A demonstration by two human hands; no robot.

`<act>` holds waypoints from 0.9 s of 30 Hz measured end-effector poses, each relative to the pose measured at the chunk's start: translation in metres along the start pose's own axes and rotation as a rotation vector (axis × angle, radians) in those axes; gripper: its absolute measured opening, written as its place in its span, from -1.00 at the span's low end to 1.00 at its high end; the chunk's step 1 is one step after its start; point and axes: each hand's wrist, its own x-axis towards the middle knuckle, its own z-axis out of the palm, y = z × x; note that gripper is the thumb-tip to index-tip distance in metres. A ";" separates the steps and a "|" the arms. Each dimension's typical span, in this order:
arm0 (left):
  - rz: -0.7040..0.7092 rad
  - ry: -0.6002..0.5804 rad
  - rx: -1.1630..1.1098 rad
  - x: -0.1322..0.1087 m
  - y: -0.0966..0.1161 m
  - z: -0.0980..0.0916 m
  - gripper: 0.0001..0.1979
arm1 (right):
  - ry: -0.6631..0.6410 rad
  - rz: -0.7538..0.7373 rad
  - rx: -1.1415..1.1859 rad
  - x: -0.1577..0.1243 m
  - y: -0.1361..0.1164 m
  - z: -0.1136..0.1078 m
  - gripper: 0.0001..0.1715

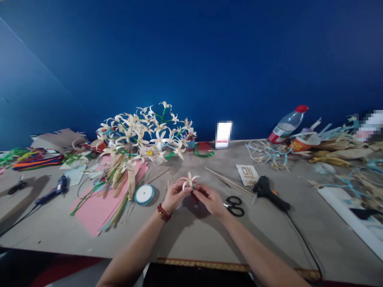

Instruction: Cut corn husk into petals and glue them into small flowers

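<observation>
The left hand (176,196) and the right hand (209,198) meet over the grey table (185,247), both pinching a small cream-white flower with narrow, curling petals (190,181); it sits between the fingertips, its petals fanning out above them. The left thumb and fingers close on its left side, while the right thumb and fingers press together near its base, where a little green shows. A bracelet of dark red beads (164,212) circles the left wrist. Just left of the hands lies a round white spool with a teal rim (144,194); farther left, flat pink paper sheets (89,213) lie partly under pale, dry strips (131,181). Beyond the hands, to the left, spreads a large cluster of similar cream flowers on green stems (160,137). Black-handled scissors (235,211) lie just right of the right hand, with a black corded glue gun (273,195) farther right. Thin, pale wooden sticks (229,181) slant across the table beyond the right hand.
</observation>
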 end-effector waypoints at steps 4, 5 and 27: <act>-0.062 -0.004 -0.070 -0.002 -0.007 0.001 -0.77 | -0.015 0.030 0.022 0.000 0.001 0.000 -0.70; -0.068 0.001 -0.085 -0.002 -0.009 0.002 -0.76 | -0.010 0.031 0.019 0.000 0.001 0.000 -0.71; 0.209 0.112 0.495 0.011 0.009 -0.015 -0.86 | 0.267 -0.178 -0.233 0.001 0.008 -0.009 -0.59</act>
